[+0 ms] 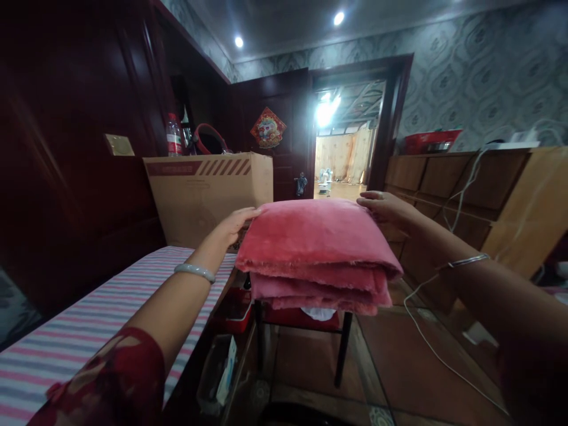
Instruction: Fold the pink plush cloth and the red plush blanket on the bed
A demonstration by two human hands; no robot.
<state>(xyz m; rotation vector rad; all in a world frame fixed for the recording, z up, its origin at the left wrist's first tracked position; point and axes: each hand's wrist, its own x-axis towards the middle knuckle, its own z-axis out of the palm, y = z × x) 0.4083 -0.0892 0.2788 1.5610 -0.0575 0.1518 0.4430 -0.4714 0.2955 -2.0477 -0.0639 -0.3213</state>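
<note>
A thick pink plush blanket (317, 234), folded into several layers, lies in front of me above a dark-framed chair (341, 349) with a red seat. Whether the seat bears its weight I cannot tell. My left hand (239, 225) grips the blanket's far left side, its fingers partly hidden. At the far right corner, my right hand (386, 207) is closed on the blanket's edge. A white cloth (318, 313) shows on the seat beneath the lowest fold.
On the left are a striped bed sheet (128, 296) and a large cardboard box (208, 189). Below sit a red basket (242, 322) and a clear bin (213, 373). A wooden cabinet (461, 177) stands right; a white cable (426, 340) crosses the tiled floor.
</note>
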